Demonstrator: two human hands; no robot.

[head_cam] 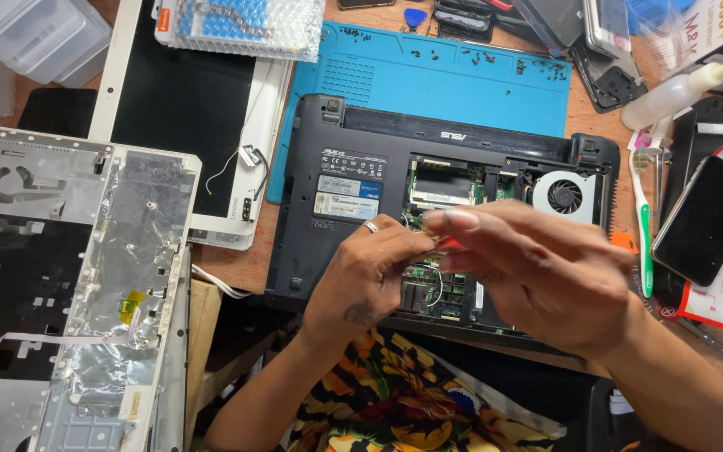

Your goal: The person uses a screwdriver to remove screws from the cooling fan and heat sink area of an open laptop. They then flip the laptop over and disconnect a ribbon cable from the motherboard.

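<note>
With both hands pinched together on a small red part (452, 244), it could be dropped into the open laptop (361, 180) at 6 o'clock of the fan (564, 196).

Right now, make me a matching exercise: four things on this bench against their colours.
Things:
1. Mat
2. Laptop
3. Toothbrush
4. Ring

Colours:
A. silver
B. blue
C. green and white
D. black

Pairs: 1-B, 2-D, 3-C, 4-A. The ring sits on the left hand; the right hand is over the opened laptop.
</note>
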